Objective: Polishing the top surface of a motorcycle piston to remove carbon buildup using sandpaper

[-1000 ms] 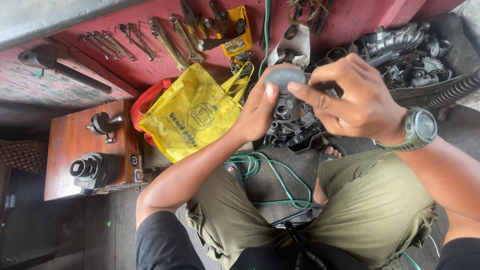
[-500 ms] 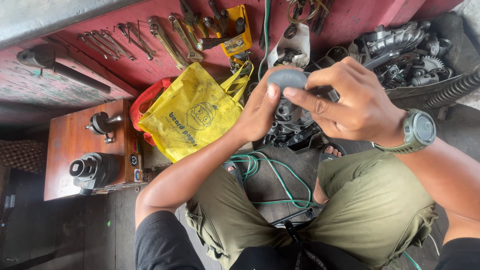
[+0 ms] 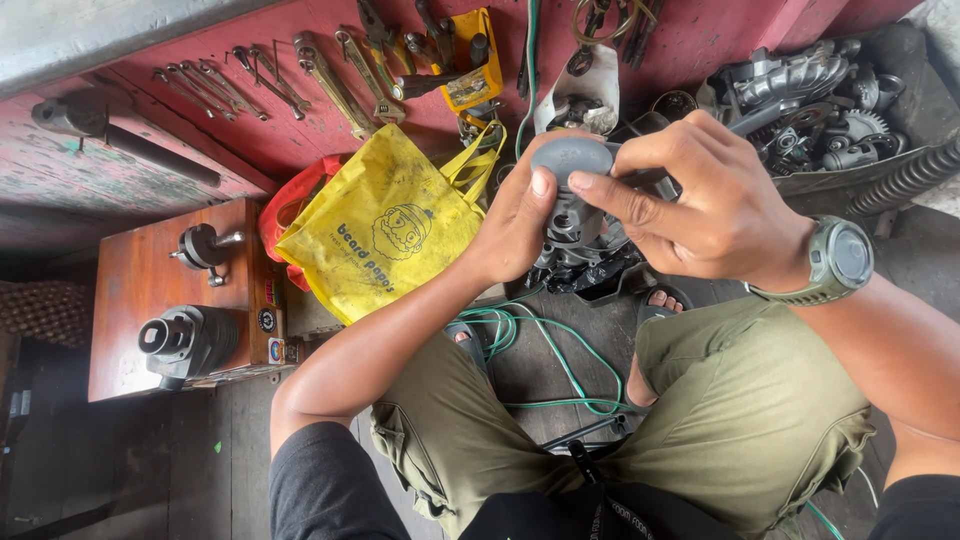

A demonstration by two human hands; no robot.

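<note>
Both my hands hold a grey metal engine part point(image 3: 575, 195) with a rounded smooth cap on top, raised above my knees. My left hand point(image 3: 520, 225) grips its left side, thumb pressed on the cap's edge. My right hand point(image 3: 705, 200), with a green watch on the wrist, wraps the right side, its forefinger lying across the part below the cap. The lower half of the part is finned and dark, partly hidden by my fingers.
A yellow bag point(image 3: 385, 225) over a red one lies to the left. Wrenches point(image 3: 300, 85) and pliers rest on the red board. A wooden box point(image 3: 130, 270) bears a cylinder point(image 3: 185, 340). Engine parts point(image 3: 810, 100) sit top right. Green wire point(image 3: 545, 350) loops between my feet.
My right forefinger has shifted slightly along the part; both hands keep their hold at almost the same spot.
</note>
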